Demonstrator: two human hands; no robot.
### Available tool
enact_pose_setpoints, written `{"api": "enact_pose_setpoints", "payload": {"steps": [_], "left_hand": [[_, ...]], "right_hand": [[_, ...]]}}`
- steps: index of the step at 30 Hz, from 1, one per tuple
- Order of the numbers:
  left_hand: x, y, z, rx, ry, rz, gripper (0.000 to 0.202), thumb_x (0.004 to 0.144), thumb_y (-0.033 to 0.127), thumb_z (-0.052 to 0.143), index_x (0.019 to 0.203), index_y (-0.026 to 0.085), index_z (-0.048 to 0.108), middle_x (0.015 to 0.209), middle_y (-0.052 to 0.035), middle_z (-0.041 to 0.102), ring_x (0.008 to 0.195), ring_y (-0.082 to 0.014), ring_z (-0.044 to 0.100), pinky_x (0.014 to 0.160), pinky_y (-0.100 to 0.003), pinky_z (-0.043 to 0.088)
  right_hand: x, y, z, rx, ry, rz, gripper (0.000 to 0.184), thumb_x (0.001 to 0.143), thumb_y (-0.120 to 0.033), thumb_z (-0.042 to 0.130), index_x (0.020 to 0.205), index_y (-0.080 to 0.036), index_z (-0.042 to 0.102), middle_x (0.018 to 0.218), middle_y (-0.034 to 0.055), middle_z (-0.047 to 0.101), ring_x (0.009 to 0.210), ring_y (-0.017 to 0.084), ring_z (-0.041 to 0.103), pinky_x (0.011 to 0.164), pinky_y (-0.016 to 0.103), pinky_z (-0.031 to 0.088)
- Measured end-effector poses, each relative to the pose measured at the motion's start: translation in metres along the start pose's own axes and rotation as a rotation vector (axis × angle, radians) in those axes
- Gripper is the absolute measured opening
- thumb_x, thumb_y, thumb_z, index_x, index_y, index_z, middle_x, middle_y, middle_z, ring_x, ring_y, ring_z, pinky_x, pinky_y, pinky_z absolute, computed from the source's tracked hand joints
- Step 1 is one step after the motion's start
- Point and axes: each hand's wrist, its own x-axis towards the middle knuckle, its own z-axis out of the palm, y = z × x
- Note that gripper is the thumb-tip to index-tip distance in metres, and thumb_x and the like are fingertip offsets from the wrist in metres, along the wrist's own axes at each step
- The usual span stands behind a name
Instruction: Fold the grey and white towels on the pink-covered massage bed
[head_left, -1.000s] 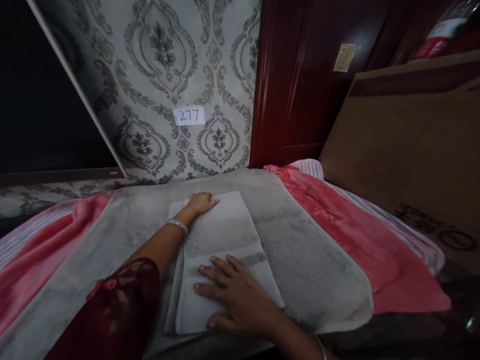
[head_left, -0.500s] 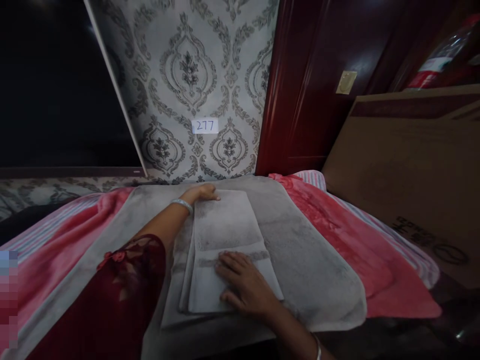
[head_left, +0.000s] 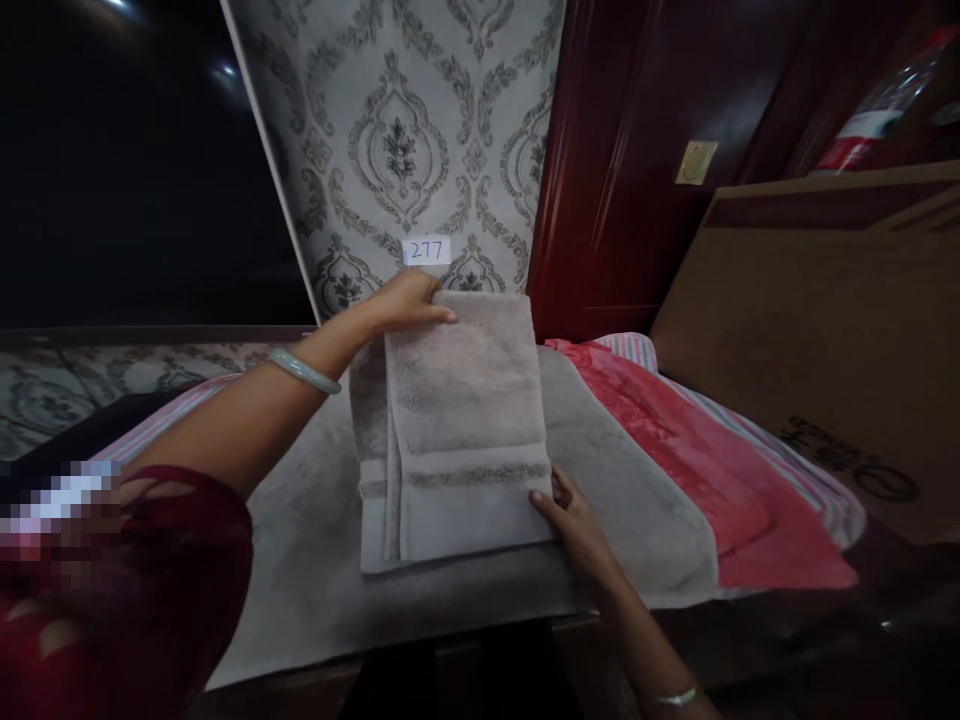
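Observation:
A folded grey towel [head_left: 461,420] with a darker woven band is lifted off a larger grey towel [head_left: 645,530] spread over the surface. My left hand [head_left: 409,300] pinches the folded towel's far top edge, thumb on top. My right hand [head_left: 574,520] grips its near right edge, fingers behind the cloth and thumb in front. Each wrist wears a bangle.
A pink blanket [head_left: 675,440] over striped cloth lies under the large towel. Patterned grey wallpaper carries a paper label reading 277 [head_left: 426,250]. A dark red wooden door [head_left: 637,150] stands at the right. A big cardboard box [head_left: 825,340] leans at the far right.
The folded towel lay flat under both palms; now both hands grip its edges and have raised its far end upward. The camera view shifted slightly left.

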Motion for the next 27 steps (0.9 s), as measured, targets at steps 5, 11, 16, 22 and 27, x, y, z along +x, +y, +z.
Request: {"api": "enact_pose_setpoints", "payload": {"steps": [5, 11, 16, 22, 27], "left_hand": [[-0.007, -0.003, -0.047, -0.029, 0.108, -0.046, 0.058, 0.080, 0.062, 0.061, 0.107, 0.011, 0.063, 0.096, -0.0029, 0.058, 0.118, -0.0326, 0.055, 0.103, -0.044, 0.037], [-0.030, -0.005, -0.094, -0.016, 0.191, -0.127, 0.061, 0.080, 0.063, 0.060, 0.107, 0.009, 0.063, 0.102, -0.0016, 0.058, 0.119, -0.0322, 0.055, 0.103, -0.047, 0.037], [-0.074, 0.033, -0.144, 0.004, 0.218, -0.203, 0.062, 0.082, 0.062, 0.064, 0.104, 0.004, 0.065, 0.100, -0.0061, 0.062, 0.114, -0.0313, 0.058, 0.104, -0.053, 0.040], [-0.091, 0.042, -0.159, 0.054, 0.253, -0.352, 0.051, 0.081, 0.054, 0.070, 0.102, 0.008, 0.070, 0.098, -0.0060, 0.065, 0.106, -0.0253, 0.062, 0.101, -0.042, 0.046], [-0.106, -0.017, -0.136, 0.005, 0.244, -0.448, 0.057, 0.076, 0.068, 0.068, 0.088, 0.013, 0.070, 0.077, -0.0015, 0.064, 0.084, -0.0174, 0.062, 0.084, -0.032, 0.051]], "right_hand": [[-0.021, 0.006, 0.022, 0.251, -0.021, 0.046, 0.070, 0.067, -0.045, 0.085, 0.129, -0.024, 0.058, 0.115, 0.0070, 0.073, 0.104, 0.026, 0.069, 0.093, 0.043, 0.055], [-0.019, 0.004, 0.050, 0.355, -0.081, 0.000, 0.052, 0.068, -0.049, 0.081, 0.112, -0.026, 0.066, 0.120, 0.0055, 0.071, 0.117, 0.026, 0.063, 0.101, 0.045, 0.051], [-0.023, 0.014, 0.079, 0.421, -0.091, -0.142, 0.051, 0.079, -0.068, 0.065, 0.110, -0.028, 0.068, 0.126, 0.0055, 0.069, 0.126, 0.024, 0.058, 0.109, 0.048, 0.046], [-0.036, 0.031, 0.146, 0.450, -0.262, -0.074, 0.056, 0.064, -0.066, 0.080, 0.102, -0.027, 0.069, 0.113, 0.0056, 0.073, 0.112, 0.028, 0.066, 0.105, 0.056, 0.049], [-0.031, -0.001, 0.146, 0.275, -0.140, -0.072, 0.052, 0.071, -0.065, 0.070, 0.101, -0.023, 0.064, 0.103, 0.0071, 0.075, 0.108, 0.028, 0.067, 0.092, 0.047, 0.057]]}}
